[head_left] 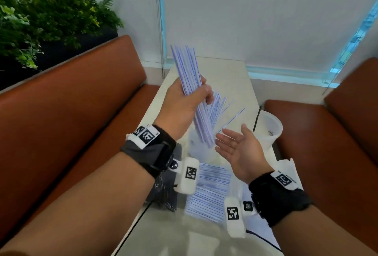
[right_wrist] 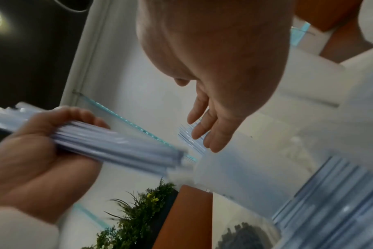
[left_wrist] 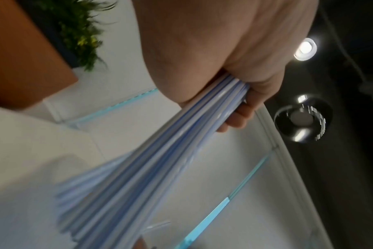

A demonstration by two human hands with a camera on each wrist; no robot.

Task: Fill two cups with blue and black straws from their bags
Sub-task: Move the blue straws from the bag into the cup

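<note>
My left hand (head_left: 194, 92) grips a thick bundle of blue-striped straws (head_left: 185, 65), held upright and tilted. The bundle's lower ends reach the mouth of a translucent cup (head_left: 199, 151), where more blue straws (head_left: 222, 106) fan out. In the left wrist view the fingers (left_wrist: 236, 116) curl round the bundle (left_wrist: 160, 160). My right hand (head_left: 231, 141) is open, palm up, just right of that cup and holding nothing. A second white cup (head_left: 271, 131) to the right holds one black straw (head_left: 256, 118). The blue straw bag (head_left: 210, 192) lies near me. The black straw bag (head_left: 163, 192) is partly hidden by my left wrist.
The narrow pale table (head_left: 231, 75) runs between two brown bench seats (head_left: 81, 100) (head_left: 319, 133). Plants (head_left: 41, 16) stand behind the left bench. A white wall and a window blind close the far end. A black cable (head_left: 263, 239) trails on the table near my right wrist.
</note>
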